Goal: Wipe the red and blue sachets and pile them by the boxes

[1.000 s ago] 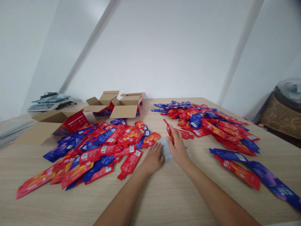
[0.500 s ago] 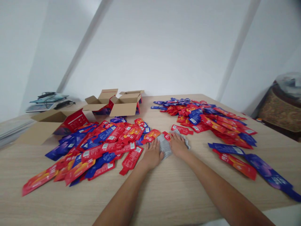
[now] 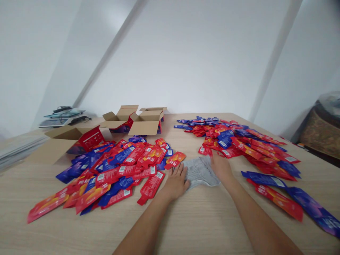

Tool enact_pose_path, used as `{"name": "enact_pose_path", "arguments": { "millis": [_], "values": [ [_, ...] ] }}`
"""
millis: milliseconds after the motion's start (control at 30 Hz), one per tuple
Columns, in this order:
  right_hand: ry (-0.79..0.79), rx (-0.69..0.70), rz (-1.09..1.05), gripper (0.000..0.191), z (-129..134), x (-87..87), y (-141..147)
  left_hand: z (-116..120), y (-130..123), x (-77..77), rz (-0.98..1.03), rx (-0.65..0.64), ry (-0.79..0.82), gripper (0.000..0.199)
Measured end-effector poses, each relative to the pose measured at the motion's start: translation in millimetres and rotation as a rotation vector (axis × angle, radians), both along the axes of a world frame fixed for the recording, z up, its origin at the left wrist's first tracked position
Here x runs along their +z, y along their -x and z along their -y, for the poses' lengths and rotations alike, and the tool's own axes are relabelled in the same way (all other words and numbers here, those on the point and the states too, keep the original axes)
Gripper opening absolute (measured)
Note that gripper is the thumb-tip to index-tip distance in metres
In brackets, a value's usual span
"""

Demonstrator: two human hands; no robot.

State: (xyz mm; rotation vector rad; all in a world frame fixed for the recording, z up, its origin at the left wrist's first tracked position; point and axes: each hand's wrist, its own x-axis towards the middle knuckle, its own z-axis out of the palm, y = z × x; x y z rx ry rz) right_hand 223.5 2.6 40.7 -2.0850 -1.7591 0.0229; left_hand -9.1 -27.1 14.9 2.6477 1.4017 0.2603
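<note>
A grey knitted cloth (image 3: 200, 172) lies flat on the wooden table (image 3: 196, 219). My left hand (image 3: 176, 181) rests at its left edge, fingers spread. At the cloth's upper right is my right hand (image 3: 221, 167), its fingertips at a red packet (image 3: 208, 151); whether they grip it is hard to tell. An orange-red packet (image 3: 175, 160) lies just above my left fingertips. A heap of red and blue packets (image 3: 127, 159) spreads to the left, with a single red packet (image 3: 151, 187) close to my left wrist.
Open cardboard boxes (image 3: 145, 127) stand at the back left, and another open box (image 3: 57, 145) is nearer. A second pile of packets (image 3: 239, 138) covers the right side. Two long packets (image 3: 278, 203) lie at front right. A bag (image 3: 321, 127) sits beyond the table's right edge.
My right hand has moved off the middle of the cloth to its upper right. The red packet that lay on the cloth between my hands is gone from there. The view has shifted slightly.
</note>
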Motion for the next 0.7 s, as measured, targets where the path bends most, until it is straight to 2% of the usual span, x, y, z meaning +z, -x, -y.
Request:
{"name": "enact_pose_path", "arguments": {
  "millis": [100, 167, 233, 333, 467, 567, 700],
  "values": [
    [-0.211, 0.047, -0.209, 0.052, -2, 3.8, 2, -2, -2, -3.2, -0.004, 0.014, -0.007, 0.059],
    [-0.247, 0.129, -0.311, 0.053, -5, -2.8, 14, -3, -3, -5.3, -0.009, 0.021, -0.013, 0.060],
    [-0.189, 0.214, -0.310, 0.057, -6, -15.1, 30, -3, -4, -6.6, -0.008, 0.035, -0.022, 0.062],
    [-0.049, 0.353, -0.151, 0.060, -3, -33.7, 51, -3, -5, -7.0, 0.001, 0.061, -0.029, 0.065],
    [0.089, 0.488, 0.044, 0.050, 4, -42.9, 61, -3, -6, -5.5, -0.004, 0.060, -0.014, 0.067],
    [0.082, 0.480, 0.150, 0.050, 3, -39.2, 59, -2, -7, -3.3, -0.022, 0.064, 0.003, 0.066],
    [0.065, 0.324, 0.261, 0.054, -6, -34.2, 47, -1, -7, -2.2, -0.046, 0.077, 0.011, 0.066]
  ]
}}
